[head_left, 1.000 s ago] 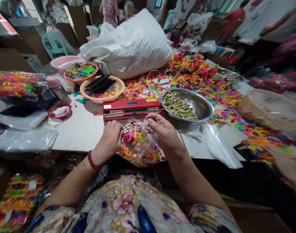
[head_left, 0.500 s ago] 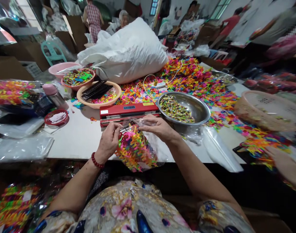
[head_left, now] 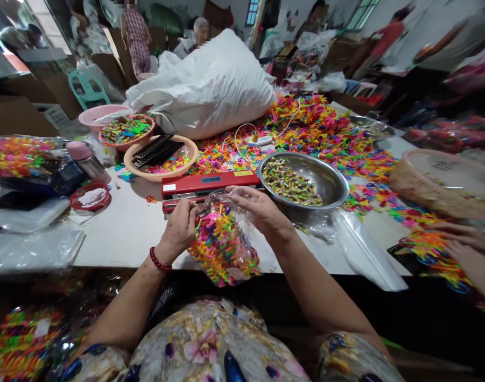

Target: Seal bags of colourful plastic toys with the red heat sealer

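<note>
We hold a clear bag stuffed with bright plastic pieces at frame center, hanging off the near edge of the white counter. Left hand pinches the bag's top at its left corner, right hand pinches the top on the right, both closed on the film. Bag looks full; its mouth sits just at the red heat sealer right behind, not clamped in it, so we judge filling done and sealing left. Steel bowl of small wrapped bits sits right of the sealer, a peach basin with black combs upper left. Loose colored pieces spread across the upper right, a big white sack behind. Another person's hand works at far right. Cluttered workroom, cardboard boxes and people standing at the back.
</note>
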`<state>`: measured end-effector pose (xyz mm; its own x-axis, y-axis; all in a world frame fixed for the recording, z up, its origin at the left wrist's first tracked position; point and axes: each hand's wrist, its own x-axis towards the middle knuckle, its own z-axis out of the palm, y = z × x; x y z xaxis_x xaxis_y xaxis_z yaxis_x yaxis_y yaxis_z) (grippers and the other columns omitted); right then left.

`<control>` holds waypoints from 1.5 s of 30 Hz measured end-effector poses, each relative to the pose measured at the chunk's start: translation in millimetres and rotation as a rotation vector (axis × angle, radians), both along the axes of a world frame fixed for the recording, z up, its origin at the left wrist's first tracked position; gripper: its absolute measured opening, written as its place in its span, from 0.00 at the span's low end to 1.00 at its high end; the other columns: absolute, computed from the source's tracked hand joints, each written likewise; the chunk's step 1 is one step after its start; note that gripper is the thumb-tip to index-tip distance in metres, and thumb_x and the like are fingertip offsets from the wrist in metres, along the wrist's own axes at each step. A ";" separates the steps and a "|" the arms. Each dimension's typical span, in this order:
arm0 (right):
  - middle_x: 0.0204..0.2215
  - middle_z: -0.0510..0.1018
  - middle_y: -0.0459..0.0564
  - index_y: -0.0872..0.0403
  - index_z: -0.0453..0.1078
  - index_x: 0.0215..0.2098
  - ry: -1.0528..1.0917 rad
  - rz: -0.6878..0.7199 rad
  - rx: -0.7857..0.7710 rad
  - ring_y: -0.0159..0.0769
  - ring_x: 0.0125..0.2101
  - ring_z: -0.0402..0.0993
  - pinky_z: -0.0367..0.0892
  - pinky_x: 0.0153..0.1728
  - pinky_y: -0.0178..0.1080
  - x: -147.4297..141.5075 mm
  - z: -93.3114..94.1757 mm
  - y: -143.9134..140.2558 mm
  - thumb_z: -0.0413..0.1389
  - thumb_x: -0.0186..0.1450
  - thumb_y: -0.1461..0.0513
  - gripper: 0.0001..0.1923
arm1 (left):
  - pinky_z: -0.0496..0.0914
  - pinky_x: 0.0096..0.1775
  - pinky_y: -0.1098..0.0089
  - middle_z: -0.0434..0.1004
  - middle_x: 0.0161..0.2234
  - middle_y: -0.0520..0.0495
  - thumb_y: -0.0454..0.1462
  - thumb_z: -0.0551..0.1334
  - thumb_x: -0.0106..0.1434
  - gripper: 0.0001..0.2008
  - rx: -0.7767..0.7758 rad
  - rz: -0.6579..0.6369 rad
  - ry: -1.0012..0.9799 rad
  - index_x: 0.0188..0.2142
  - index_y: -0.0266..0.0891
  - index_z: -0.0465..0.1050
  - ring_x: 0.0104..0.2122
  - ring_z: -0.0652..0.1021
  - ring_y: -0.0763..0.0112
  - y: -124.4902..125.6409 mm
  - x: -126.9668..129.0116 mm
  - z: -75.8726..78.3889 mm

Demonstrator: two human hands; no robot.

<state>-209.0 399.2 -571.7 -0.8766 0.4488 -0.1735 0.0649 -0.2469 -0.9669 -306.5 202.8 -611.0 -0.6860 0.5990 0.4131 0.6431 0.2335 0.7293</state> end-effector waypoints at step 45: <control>0.26 0.79 0.48 0.57 0.74 0.29 -0.160 -0.052 -0.144 0.27 0.22 0.66 0.61 0.27 0.32 8.2 -54.0 50.1 0.75 0.41 0.55 0.23 | 0.66 0.29 0.71 0.80 0.28 0.47 0.36 0.60 0.57 0.04 -0.110 -0.097 -0.686 0.27 0.39 0.68 0.26 0.75 0.70 67.7 -28.1 -32.8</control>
<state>-200.9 449.3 -625.7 -0.8092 0.4529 -0.3742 0.1986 -0.3886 -0.8997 -334.6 270.5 -643.8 -0.7118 0.6839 -0.1602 0.0678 0.2939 0.9534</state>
